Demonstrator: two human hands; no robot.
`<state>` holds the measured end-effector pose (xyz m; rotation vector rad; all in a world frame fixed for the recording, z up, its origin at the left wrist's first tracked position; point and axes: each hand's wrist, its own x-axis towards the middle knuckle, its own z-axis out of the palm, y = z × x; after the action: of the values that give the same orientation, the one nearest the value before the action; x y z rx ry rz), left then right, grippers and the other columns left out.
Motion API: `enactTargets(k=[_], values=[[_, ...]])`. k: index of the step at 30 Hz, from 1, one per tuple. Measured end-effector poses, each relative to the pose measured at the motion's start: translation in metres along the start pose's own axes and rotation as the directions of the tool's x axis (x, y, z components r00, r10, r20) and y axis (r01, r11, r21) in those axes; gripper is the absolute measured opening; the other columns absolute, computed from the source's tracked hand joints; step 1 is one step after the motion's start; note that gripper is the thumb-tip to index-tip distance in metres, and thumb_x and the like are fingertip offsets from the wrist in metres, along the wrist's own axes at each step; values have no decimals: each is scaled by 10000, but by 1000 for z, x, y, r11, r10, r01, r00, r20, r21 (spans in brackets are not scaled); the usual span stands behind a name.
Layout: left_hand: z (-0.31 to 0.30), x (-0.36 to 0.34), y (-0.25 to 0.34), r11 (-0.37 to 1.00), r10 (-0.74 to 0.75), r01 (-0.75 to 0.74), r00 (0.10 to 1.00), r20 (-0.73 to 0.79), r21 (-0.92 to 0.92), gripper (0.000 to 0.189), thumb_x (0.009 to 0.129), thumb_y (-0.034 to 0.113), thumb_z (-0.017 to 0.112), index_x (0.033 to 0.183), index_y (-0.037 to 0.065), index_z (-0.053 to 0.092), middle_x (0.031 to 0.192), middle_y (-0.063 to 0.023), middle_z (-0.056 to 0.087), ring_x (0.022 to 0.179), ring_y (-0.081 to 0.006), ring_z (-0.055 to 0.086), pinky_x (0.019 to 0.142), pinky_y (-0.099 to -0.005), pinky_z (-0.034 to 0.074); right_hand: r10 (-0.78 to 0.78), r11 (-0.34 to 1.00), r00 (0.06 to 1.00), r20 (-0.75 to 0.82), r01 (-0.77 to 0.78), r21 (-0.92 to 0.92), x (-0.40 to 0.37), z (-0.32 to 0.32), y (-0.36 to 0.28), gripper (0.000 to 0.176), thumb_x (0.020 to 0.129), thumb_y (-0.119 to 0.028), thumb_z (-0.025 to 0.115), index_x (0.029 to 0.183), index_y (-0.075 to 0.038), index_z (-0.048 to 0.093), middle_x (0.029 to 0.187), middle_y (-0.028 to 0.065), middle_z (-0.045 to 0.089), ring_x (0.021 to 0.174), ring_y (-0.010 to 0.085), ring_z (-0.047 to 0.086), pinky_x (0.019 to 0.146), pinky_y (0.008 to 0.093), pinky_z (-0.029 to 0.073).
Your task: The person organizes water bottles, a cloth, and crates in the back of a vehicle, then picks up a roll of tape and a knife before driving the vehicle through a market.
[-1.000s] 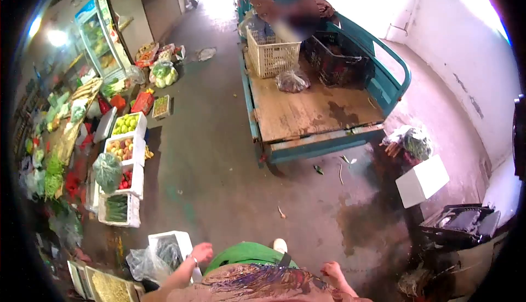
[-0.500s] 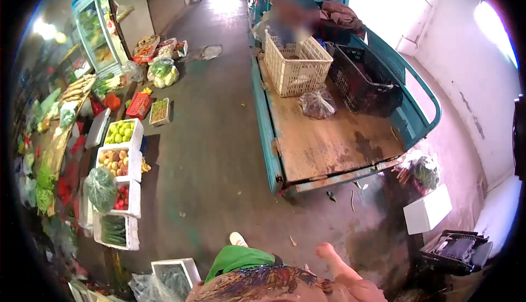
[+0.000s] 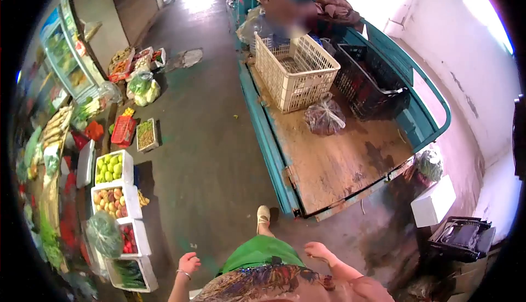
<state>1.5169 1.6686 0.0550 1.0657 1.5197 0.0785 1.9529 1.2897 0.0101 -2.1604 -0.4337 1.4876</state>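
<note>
My left hand (image 3: 189,262) hangs free beside my green clothing (image 3: 263,252), its fingers loosely bent and a little apart, holding nothing. A thin bracelet circles that wrist. On the other side, my right hand (image 3: 318,250) is loosely curled with no object visible in it. It hangs nearest to the rear of the teal truck (image 3: 257,127), apart from it. On the truck's wooden bed (image 3: 329,159) stand a cream plastic crate (image 3: 296,83) and a dark crate (image 3: 372,91). A tied clear bag (image 3: 325,117) with dark contents lies in front of them.
White foam boxes hold green fruit (image 3: 109,168), peaches (image 3: 110,202), red produce (image 3: 129,240) and cucumbers (image 3: 129,273) along the left. A red basket (image 3: 123,131) stands farther up the aisle (image 3: 203,127). A white box (image 3: 433,202) and a black crate (image 3: 461,239) are at right.
The truck bed and crates appear closer, and the stalls have shifted lower in view. My left hand has come into view. My right hand stays raised near my side; my foot has stepped forward.
</note>
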Motion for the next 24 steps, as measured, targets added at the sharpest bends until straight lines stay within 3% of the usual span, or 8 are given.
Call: enactTargets(k=[4, 6, 8, 13, 16, 18, 22, 24], values=[[40, 31, 80, 904, 128, -240, 942, 310, 355, 341, 875, 105, 630, 1201, 21, 576, 881, -79, 679, 759, -185, 671, 640, -336, 558, -207, 967, 976, -71, 193, -166, 89, -45, -12, 324, 863, -279, 632, 1106, -69, 669, 871, 71, 686, 753, 143, 653, 698, 284, 519], [37, 83, 49, 992, 122, -117, 916, 381, -38, 375, 863, 96, 664, 1220, 6, 589, 933, -81, 685, 777, -170, 667, 689, -324, 561, -111, 994, 992, -66, 110, -13, 99, -62, -66, 337, 851, -307, 625, 1110, -96, 668, 863, 83, 685, 767, 193, 661, 746, 330, 514], [38, 105, 76, 995, 100, -102, 918, 383, -16, 372, 864, 79, 663, 1220, -2, 594, 960, -82, 687, 788, -167, 666, 701, -315, 559, -170, 958, 978, -119, 135, -254, 113, -88, -147, 338, 859, -286, 605, 1140, -106, 657, 914, 96, 699, 820, 222, 667, 777, 354, 515], [37, 118, 166, 982, -44, 72, 986, 159, -175, 362, 883, 57, 643, 1231, -30, 590, 1066, -111, 684, 940, -189, 645, 808, -299, 528, -426, 893, 889, -167, 384, -234, 164, -157, -312, 363, 875, -262, 589, 1191, -87, 620, 971, 135, 692, 907, 273, 663, 818, 377, 510], [-4, 239, 114, 947, 321, -295, 829, 458, -128, 330, 910, 86, 605, 1218, -34, 590, 1052, -125, 683, 997, -218, 627, 875, -328, 503, -534, 843, 806, -255, 487, -228, 179, -194, -420, 329, 884, -179, 572, 1189, -62, 610, 957, 157, 682, 922, 296, 653, 831, 385, 506], [-7, 246, 128, 999, -35, 29, 972, 234, 28, 286, 957, 166, 524, 1168, -1, 622, 1072, -157, 681, 1043, -230, 617, 887, -363, 496, -670, 741, 653, -352, 608, -283, 195, -216, -471, 304, 909, -173, 549, 1190, -64, 591, 1115, 189, 627, 995, 365, 607, 863, 411, 491], [-34, 332, 227, 918, 46, -158, 953, 298, 365, 292, 964, 186, 499, 1161, 10, 625, 1078, -165, 680, 1030, -233, 626, 867, -368, 505, -650, 748, 568, -504, 595, -295, 202, -258, -571, 279, 895, -87, 556, 1168, -49, 597, 1133, 175, 610, 1021, 360, 590, 864, 401, 484], [-52, 385, 278, 795, 183, -380, 893, 410, 473, 297, 968, 196, 486, 1157, 15, 626, 1081, -169, 679, 1023, -235, 630, 856, -371, 509, -644, 692, 307, -701, 625, -362, 211, -273, -608, 280, 868, -33, 581, 1148, -41, 600, 1113, 159, 608, 1014, 358, 583, 859, 397, 480]])
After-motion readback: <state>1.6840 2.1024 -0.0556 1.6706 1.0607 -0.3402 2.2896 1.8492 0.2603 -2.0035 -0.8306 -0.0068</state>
